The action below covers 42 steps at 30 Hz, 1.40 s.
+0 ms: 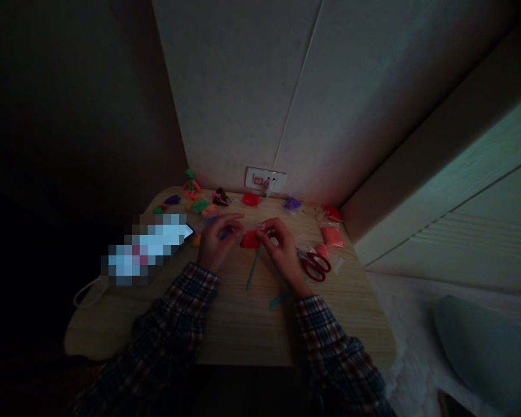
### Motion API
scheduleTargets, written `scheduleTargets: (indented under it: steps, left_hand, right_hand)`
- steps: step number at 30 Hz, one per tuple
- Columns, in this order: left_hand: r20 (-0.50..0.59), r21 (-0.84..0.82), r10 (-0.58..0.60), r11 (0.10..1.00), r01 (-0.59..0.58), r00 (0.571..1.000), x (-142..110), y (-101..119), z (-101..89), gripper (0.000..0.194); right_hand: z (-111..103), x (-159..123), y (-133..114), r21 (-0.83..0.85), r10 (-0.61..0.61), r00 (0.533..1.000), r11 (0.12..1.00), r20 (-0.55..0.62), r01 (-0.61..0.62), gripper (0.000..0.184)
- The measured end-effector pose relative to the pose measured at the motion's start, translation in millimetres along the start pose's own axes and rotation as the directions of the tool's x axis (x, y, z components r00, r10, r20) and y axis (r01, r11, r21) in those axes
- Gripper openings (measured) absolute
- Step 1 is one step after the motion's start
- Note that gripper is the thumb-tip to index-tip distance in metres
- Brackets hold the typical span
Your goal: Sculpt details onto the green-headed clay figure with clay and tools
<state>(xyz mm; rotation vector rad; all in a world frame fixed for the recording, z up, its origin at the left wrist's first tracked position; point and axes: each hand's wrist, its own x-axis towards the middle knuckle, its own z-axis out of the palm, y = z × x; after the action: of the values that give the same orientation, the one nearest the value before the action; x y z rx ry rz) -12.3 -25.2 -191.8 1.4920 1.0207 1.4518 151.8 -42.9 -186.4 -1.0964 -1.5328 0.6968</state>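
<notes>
A small clear bag of red modelling clay [249,239] is between my two hands, over the middle of the table. My right hand [282,249] pinches the bag's upper right edge between thumb and fingers. Just left of it, my left hand [217,242] has its fingers curved and its thumb apart from the forefinger. Whether the left thumb touches the bag is hard to see in the dim light. Below the bag a thin teal stick [253,271] lies on the tabletop. Red-handled scissors [316,267] rest right of my right hand, their blades partly hidden.
Several clay bags line the table's back, including a red one [251,199] and a purple one [292,204]. A small green-and-orange figure [191,182] stands at the back left. A blurred-out lit phone [147,249] lies left. A wall socket [265,180] is behind the table [238,336].
</notes>
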Motion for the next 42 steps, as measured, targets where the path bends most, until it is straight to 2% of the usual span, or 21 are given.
scheduleTargets:
  steps: [5, 12, 19, 32, 42]
  left_hand:
    - [0.011, -0.071, -0.062, 0.995, 0.063, 0.998, 3.4, -0.4, -0.3, 0.032]
    - [0.051, -0.035, -0.073, 0.997, 0.075, 0.996, 2.8, -1.8, 0.8, 0.029]
    - [0.034, -0.023, -0.081, 0.996, 0.082, 0.996, 2.5, -1.1, 0.3, 0.028]
    - [0.051, -0.020, -0.053, 0.998, 0.054, 0.997, 3.2, -5.6, 1.7, 0.023]
    - [0.071, -0.007, -0.077, 0.997, 0.077, 0.995, 1.9, -2.2, 2.5, 0.015]
  right_hand:
    - [0.2, -0.2, -1.5, 0.006, 0.019, 0.997, 1.000, 0.069, -0.019, 0.014]
    - [1.2, -0.1, 1.5, 0.008, 0.037, 0.999, 0.999, 0.030, -0.037, 0.007]
    - [1.6, 0.4, 0.5, -0.003, 0.086, 0.995, 0.996, 0.051, -0.086, 0.009]
    - [2.0, 0.4, -2.1, -0.038, 0.072, 0.996, 0.997, 0.056, -0.070, 0.009]
    - [3.5, -1.1, 1.4, -0.037, 0.042, 0.998, 0.998, 0.044, -0.041, 0.007]
